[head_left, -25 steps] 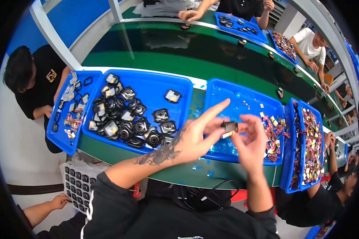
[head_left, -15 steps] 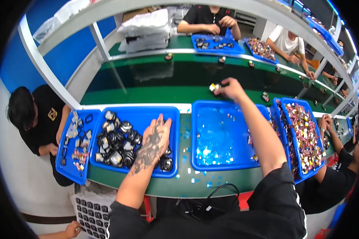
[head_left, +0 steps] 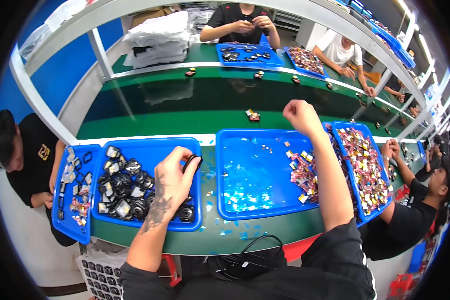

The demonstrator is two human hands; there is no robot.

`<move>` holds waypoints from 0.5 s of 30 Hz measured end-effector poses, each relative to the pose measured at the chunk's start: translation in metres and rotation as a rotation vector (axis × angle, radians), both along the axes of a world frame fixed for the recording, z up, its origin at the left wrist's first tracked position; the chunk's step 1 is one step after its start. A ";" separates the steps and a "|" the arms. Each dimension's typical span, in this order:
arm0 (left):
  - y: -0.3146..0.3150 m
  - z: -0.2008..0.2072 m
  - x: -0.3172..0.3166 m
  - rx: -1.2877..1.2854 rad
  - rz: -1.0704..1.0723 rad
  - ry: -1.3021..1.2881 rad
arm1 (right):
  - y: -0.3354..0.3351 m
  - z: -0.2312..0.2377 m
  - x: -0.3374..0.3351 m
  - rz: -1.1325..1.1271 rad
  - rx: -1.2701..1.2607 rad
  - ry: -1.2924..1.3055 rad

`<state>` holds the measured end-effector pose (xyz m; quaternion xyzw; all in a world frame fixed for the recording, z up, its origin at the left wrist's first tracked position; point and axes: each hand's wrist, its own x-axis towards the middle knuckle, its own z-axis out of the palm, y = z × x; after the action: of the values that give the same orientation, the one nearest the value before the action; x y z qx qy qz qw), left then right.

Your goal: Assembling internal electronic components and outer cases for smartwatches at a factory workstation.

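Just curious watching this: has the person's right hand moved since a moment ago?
Yes. The right hand has pulled back from the green belt toward the middle blue tray, now closed in a fist.

Small black round part (head_left: 191,161) pinched at left fingertips, lifted just above blue tray (head_left: 150,145), more black parts (head_left: 122,192) heaped below

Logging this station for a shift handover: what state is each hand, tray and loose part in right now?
left hand: pinching a black ring over the left blue tray.
right hand: closed fist, above the green belt.
middle blue tray: mostly bare, scraps inside.
small part: loose on belt.
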<state>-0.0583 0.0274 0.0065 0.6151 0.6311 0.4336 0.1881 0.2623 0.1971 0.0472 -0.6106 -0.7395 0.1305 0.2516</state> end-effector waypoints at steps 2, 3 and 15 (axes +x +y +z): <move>-0.008 0.016 0.008 -0.228 -0.220 -0.691 | -0.024 0.001 0.016 0.015 -0.038 -0.118; -0.009 0.015 0.004 -0.285 -0.353 -0.820 | -0.032 0.000 0.028 0.070 -0.090 -0.211; -0.019 0.010 0.029 -0.365 -0.481 -0.978 | -0.094 -0.024 0.043 0.126 -0.190 0.022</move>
<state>-0.0296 0.0087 0.0168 0.4268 0.3776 0.4967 0.6546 0.3057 0.1028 0.0231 -0.5826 -0.7579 0.2222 0.1920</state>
